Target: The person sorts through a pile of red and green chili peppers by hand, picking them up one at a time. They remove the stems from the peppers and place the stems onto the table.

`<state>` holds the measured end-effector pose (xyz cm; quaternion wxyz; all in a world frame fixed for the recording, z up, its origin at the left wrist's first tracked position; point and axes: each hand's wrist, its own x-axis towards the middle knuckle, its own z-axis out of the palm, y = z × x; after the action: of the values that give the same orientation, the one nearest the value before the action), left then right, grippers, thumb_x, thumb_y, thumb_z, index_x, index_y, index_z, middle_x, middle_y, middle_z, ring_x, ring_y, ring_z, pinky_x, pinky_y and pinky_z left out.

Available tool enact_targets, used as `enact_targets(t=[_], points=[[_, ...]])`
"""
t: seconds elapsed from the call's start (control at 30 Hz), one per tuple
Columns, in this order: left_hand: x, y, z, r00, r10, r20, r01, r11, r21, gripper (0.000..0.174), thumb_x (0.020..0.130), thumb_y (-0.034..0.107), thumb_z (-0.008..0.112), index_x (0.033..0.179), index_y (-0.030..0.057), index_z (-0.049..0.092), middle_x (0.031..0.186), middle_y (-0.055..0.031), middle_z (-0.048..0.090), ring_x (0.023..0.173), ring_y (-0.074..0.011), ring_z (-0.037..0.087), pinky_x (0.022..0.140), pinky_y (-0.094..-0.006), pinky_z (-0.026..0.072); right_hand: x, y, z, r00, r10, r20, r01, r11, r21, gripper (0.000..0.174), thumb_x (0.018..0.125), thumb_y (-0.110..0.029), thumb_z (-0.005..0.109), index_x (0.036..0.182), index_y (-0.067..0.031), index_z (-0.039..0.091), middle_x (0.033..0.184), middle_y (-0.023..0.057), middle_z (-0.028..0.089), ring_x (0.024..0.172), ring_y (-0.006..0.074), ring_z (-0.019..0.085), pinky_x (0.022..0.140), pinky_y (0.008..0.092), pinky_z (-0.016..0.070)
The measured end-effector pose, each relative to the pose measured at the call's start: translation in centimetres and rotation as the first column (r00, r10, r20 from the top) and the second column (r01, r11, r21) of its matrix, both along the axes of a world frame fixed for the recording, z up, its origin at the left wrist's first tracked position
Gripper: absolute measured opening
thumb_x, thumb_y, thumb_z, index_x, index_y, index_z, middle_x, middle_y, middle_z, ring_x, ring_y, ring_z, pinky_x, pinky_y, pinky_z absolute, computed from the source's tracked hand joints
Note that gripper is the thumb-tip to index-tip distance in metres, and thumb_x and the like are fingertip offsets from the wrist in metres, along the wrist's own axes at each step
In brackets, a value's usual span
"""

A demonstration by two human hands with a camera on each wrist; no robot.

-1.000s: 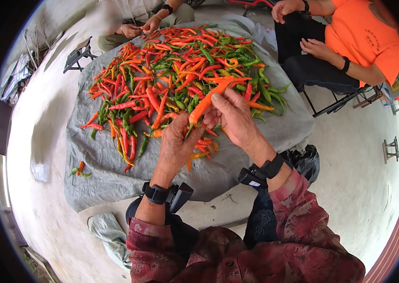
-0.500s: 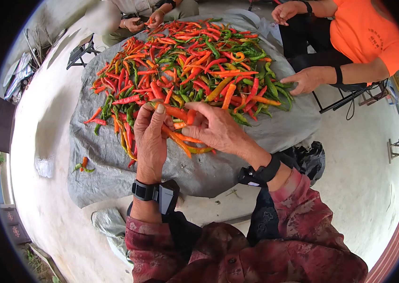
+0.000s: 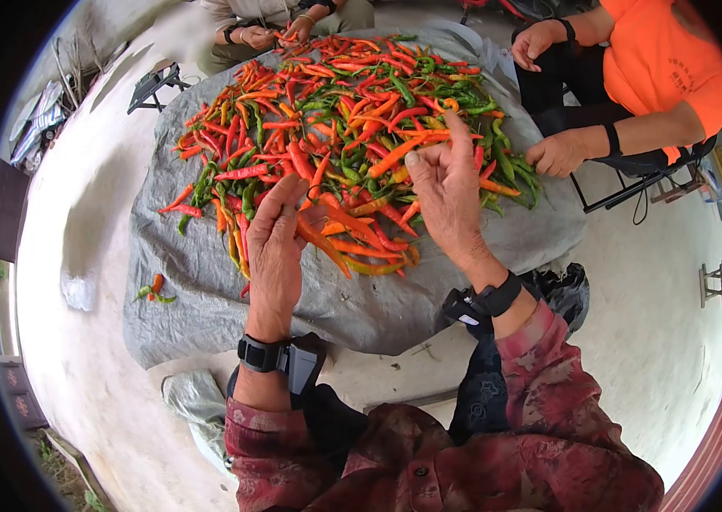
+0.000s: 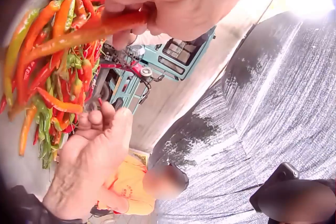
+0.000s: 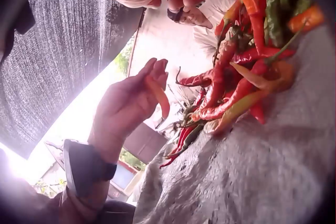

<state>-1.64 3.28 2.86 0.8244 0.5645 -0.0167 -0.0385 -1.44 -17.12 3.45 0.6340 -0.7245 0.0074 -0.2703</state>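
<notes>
My left hand (image 3: 274,243) is raised over the near edge of a large heap of chili peppers (image 3: 340,111). It pinches an orange chili pepper (image 4: 89,36) between thumb and fingers, and the pepper's long end sticks out past them. From the right wrist view the same pepper curves down from the fingertips. To its right, apart from the left hand, my right hand (image 3: 453,200) hovers above the heap. Its index finger points forward and its thumb stands away from it, with no pepper in its grasp. The heap mixes red, orange and green chilies.
Grey cloth (image 3: 182,299) lies under the heap, with a few stray chilies (image 3: 156,290) at its left. Across sits one person holding a chili; at the right, a person in an orange shirt (image 3: 672,64) rests a hand at the cloth's edge. A black bag (image 3: 561,294) is at the near right.
Both hands were together at an orange chili; now they are apart. The right hand has moved off right and forward, while the left keeps a chili. The orange-shirted person's hand has come to the cloth's edge.
</notes>
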Motion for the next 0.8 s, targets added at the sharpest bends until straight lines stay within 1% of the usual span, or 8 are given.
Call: enact_targets(t=[0.1, 0.17, 0.27, 0.5, 0.7, 0.73, 0.77, 0.8], points=[[0.0, -0.4, 0.3, 0.999, -0.027, 0.032, 0.031, 0.993, -0.113, 0.037, 0.098, 0.011, 0.043, 0.134, 0.0023, 0.044, 0.129, -0.0128, 0.052, 0.099, -0.0221, 0.062, 0.087, -0.0351, 0.0512, -1.4, 1.7, -0.2, 0.976, 0.163, -0.143, -0.197, 0.942, -0.271, 0.031, 0.088, -0.020, 0.062, 0.110, 0.0013, 0.054, 0.068, 0.0088, 0.060, 0.063, 0.0178, 0.059, 0.062, 0.0285, 0.0466], [0.2, -1.0, 0.5, 0.997, -0.053, 0.052, 0.062, 0.977, -0.203, 0.038, 0.098, 0.010, 0.044, 0.135, 0.0027, 0.041, 0.129, -0.0129, 0.052, 0.098, -0.0221, 0.062, 0.088, -0.0354, 0.0510, -1.9, 2.6, -1.5, 0.887, 0.433, -0.163, -0.455, 0.749, -0.482, 0.028, 0.087, -0.025, 0.062, 0.095, 0.0018, 0.057, 0.066, 0.0140, 0.058, 0.061, 0.0291, 0.058, 0.059, 0.0356, 0.0457], [0.2, -1.8, 0.4, 0.998, -0.019, 0.053, 0.034, 0.952, -0.303, 0.040, 0.097, 0.009, 0.045, 0.137, 0.0045, 0.040, 0.129, -0.0142, 0.051, 0.099, -0.0224, 0.062, 0.088, -0.0355, 0.0513, -2.2, 2.8, -0.4, 0.791, 0.462, -0.401, -0.608, 0.666, -0.432, 0.032, 0.086, -0.030, 0.062, 0.082, 0.0013, 0.057, 0.065, 0.0192, 0.055, 0.064, 0.0374, 0.056, 0.058, 0.0431, 0.0432], [0.6, -0.9, 0.9, 0.991, 0.063, 0.114, -0.051, 0.993, -0.104, 0.044, 0.095, 0.011, 0.050, 0.138, 0.0081, 0.039, 0.111, -0.0132, 0.062, 0.095, -0.0190, 0.063, 0.086, -0.0331, 0.0509, -1.2, 0.7, -0.6, 0.811, 0.416, -0.412, -0.581, 0.654, -0.484, 0.031, 0.089, -0.027, 0.058, 0.078, 0.0017, 0.051, 0.064, 0.0206, 0.052, 0.062, 0.0381, 0.054, 0.056, 0.0450, 0.0403], [1.3, 1.6, -0.3, 0.989, 0.023, 0.144, -0.051, 0.980, 0.192, 0.036, 0.091, 0.009, 0.055, 0.127, 0.0045, 0.050, 0.106, -0.0078, 0.064, 0.092, -0.0142, 0.061, 0.080, -0.0289, 0.0512, -0.7, -2.6, 0.8, 0.877, 0.144, -0.458, -0.324, 0.882, -0.342, 0.026, 0.087, -0.025, 0.061, 0.088, 0.0003, 0.054, 0.071, 0.0155, 0.053, 0.071, 0.0350, 0.056, 0.063, 0.0442, 0.0436], [1.2, 1.4, -0.4, 0.989, 0.021, 0.145, -0.049, 0.980, 0.193, 0.036, 0.091, 0.009, 0.055, 0.127, 0.0045, 0.050, 0.106, -0.0078, 0.064, 0.092, -0.0142, 0.061, 0.080, -0.0289, 0.0512, -0.6, -2.7, 0.4, 0.974, -0.064, -0.215, -0.072, 0.819, -0.569, 0.024, 0.084, -0.021, 0.064, 0.094, -0.0002, 0.056, 0.080, 0.0144, 0.054, 0.078, 0.0338, 0.055, 0.068, 0.0437, 0.0445], [1.0, 1.2, -0.6, 0.957, -0.102, 0.272, -0.065, 0.836, 0.545, 0.039, 0.088, 0.008, 0.058, 0.127, 0.0053, 0.050, 0.107, -0.0084, 0.063, 0.095, -0.0180, 0.061, 0.082, -0.0303, 0.0501, -0.6, -2.8, 0.1, 0.971, -0.227, 0.077, 0.214, 0.677, -0.704, 0.027, 0.081, -0.018, 0.067, 0.100, -0.0007, 0.057, 0.089, 0.0133, 0.054, 0.085, 0.0326, 0.055, 0.073, 0.0431, 0.0455], [0.9, 0.9, -0.6, 0.905, -0.261, 0.337, -0.136, 0.573, 0.808, 0.043, 0.085, 0.006, 0.061, 0.126, 0.0060, 0.051, 0.109, -0.0091, 0.063, 0.097, -0.0217, 0.060, 0.084, -0.0318, 0.0489, -0.7, -2.7, 0.4, 0.970, -0.229, 0.078, 0.216, 0.675, -0.705, 0.027, 0.081, -0.018, 0.067, 0.100, -0.0007, 0.057, 0.089, 0.0133, 0.054, 0.085, 0.0326, 0.055, 0.073, 0.0431, 0.0455]])
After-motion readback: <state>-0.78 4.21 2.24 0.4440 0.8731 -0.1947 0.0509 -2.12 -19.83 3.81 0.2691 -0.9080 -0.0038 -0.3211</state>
